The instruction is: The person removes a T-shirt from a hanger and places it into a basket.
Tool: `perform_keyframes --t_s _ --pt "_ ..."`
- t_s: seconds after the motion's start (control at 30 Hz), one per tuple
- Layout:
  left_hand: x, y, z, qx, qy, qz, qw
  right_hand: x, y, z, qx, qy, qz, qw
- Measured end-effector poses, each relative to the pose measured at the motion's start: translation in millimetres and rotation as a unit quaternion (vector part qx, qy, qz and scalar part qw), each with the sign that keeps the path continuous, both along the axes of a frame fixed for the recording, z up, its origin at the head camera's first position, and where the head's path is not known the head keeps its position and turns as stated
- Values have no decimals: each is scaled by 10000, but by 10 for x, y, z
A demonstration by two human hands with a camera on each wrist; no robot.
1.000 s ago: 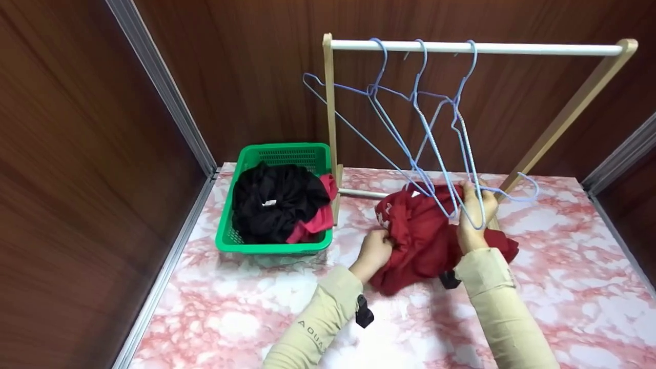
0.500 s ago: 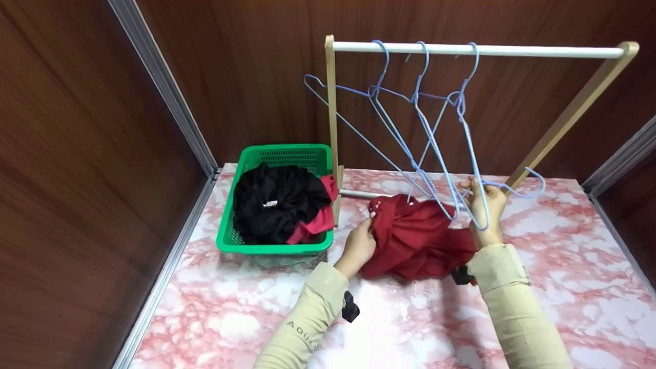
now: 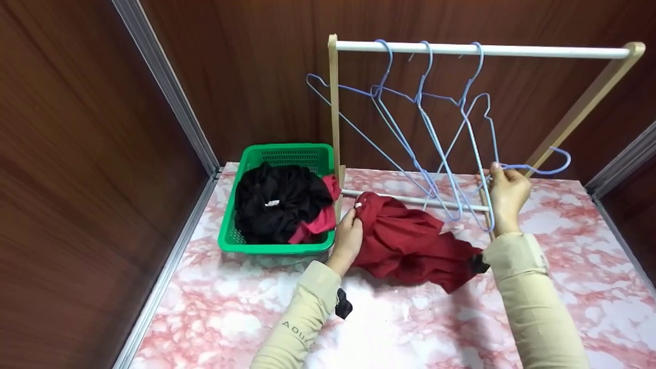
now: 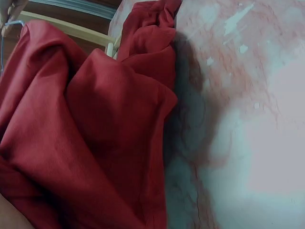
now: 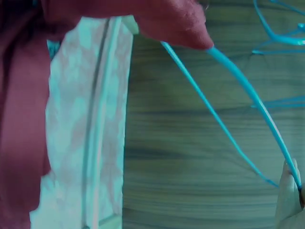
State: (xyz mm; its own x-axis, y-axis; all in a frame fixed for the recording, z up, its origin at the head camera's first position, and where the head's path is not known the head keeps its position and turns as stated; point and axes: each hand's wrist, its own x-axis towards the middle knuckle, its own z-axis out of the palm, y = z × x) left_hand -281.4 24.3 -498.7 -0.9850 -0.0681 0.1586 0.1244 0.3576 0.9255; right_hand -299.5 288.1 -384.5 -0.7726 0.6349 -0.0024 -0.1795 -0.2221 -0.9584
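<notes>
A blue wire hanger (image 3: 538, 170) lies sideways in my right hand (image 3: 507, 197), its hook pointing right. My fingers pinch it near the neck. Its lower end comes down beside the upper edge of a dark red garment (image 3: 400, 243). My left hand (image 3: 348, 241) grips that garment's upper left corner, where a small white patch shows. The cloth droops in folds rightward to below my right forearm. Folds of the red garment (image 4: 105, 109) fill the left wrist view and hide most of the left hand. The right wrist view shows the held hanger's wire (image 5: 257, 101) against the wall.
A clothes rack with a white rail (image 3: 543, 50) stands at the back. Hangers (image 3: 480, 59) hang from it, in front of the right hand. On the left, a green basket (image 3: 279, 249) contains black cloth (image 3: 287, 215) and pink cloth (image 3: 320, 221). Brown walls enclose the marbled table (image 3: 205, 297).
My right hand has moved right and upward with the hanger, away from the garment. My left hand has shifted left, drawing the garment with it and spreading it between the arms.
</notes>
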Motion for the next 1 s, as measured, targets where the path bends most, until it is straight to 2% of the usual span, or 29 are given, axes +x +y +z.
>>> perform_keyframes --t_s 0.07,0.2,0.3,0.47,0.57,0.7,0.87,1.0 --pt "2 -7 -11 -93 5 54 9999 -22 34 32 81 14 -7 10000" --pt "2 -13 -41 -406 246 62 9989 -42 61 124 -185 268 93 9994" --pt "4 -24 -62 -657 403 162 9969 -46 80 189 -148 361 34 9992" --pt "8 -57 -91 -856 267 466 9949 -38 157 253 -460 393 -30 9982" --pt "-8 -68 -105 -933 185 523 9941 -24 219 258 -669 290 -5 9973" --pt "-19 -56 -113 -1012 184 380 9940 1 280 266 -741 146 103 9971" --pt "14 -7 -123 -1076 477 155 9929 32 286 343 -623 179 311 9974" --pt "58 31 -138 -1201 453 -331 9912 39 282 398 -260 286 617 9973"
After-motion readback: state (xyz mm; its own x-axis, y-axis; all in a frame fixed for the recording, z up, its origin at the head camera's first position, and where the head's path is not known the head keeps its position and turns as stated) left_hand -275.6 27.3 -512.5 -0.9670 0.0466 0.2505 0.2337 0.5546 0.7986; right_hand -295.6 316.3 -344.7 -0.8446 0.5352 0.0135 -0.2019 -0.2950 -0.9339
